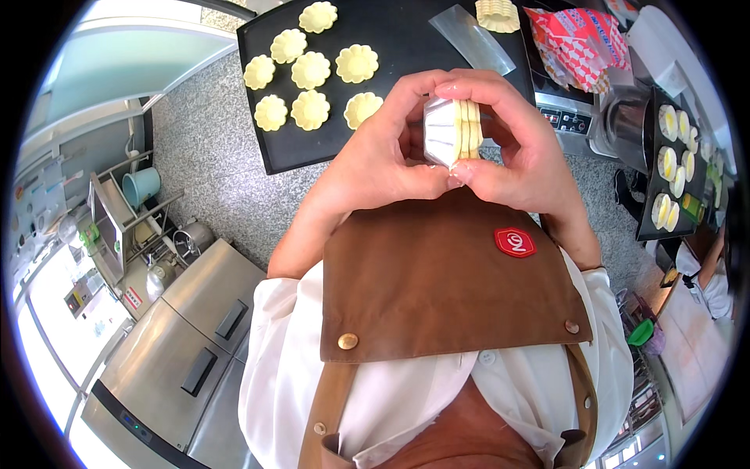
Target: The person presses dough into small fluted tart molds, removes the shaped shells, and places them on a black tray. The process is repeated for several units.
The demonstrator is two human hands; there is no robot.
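Note:
Between both hands, in front of the brown apron, I hold a stack of fluted pastry shells (469,132) turned on its side, with a white fluted cup (439,132) at its left end. My left hand (389,146) curls around the cup end, while my right hand (507,135) grips the pastry end; the thumbs nearly meet below. Several pale, flower-shaped pastry shells (310,70) lie spread on a black baking tray (404,23) beyond the hands. A flat, translucent scraper sheet (472,40) rests on the tray near another stack of shells (497,15).
To the right of the tray sit a red and white plastic bag (577,47) and a control panel (564,120). Farther right, a second black tray (647,217) bears filled pastries (667,164). Another person (712,281) is at the far right. A steel refrigerator (170,346) stands at lower left.

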